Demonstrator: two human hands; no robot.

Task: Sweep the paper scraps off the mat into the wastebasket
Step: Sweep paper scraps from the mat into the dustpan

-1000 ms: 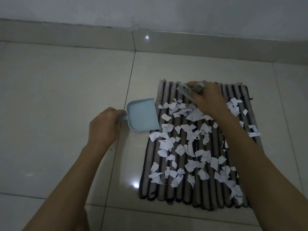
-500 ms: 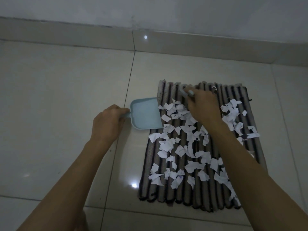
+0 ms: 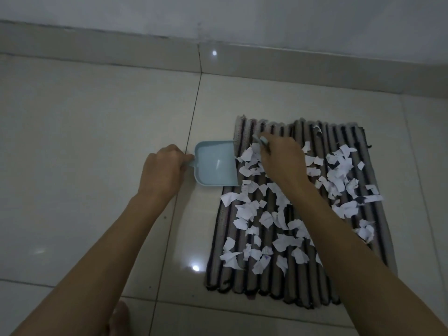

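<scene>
A dark ribbed mat [image 3: 303, 282] lies on the tiled floor, strewn with several white paper scraps [image 3: 249, 209]. My left hand [image 3: 161, 170] grips the handle of a light blue dustpan [image 3: 214, 163], whose open lip touches the mat's left edge near its far corner. My right hand [image 3: 282, 158] is closed on a small brush [image 3: 263, 141], mostly hidden under the fingers, over the scraps just right of the dustpan. The dustpan looks empty. No wastebasket is in view.
Glossy pale floor tiles [image 3: 97, 166] spread to the left and in front. A low tiled skirting [image 3: 266, 61] runs along the wall beyond the mat. Part of a foot [image 3: 118, 321] shows at the bottom edge.
My right hand with the brush has swept left across the mat toward the dustpan, pushing scraps along. The dustpan has shifted slightly right against the mat's edge.
</scene>
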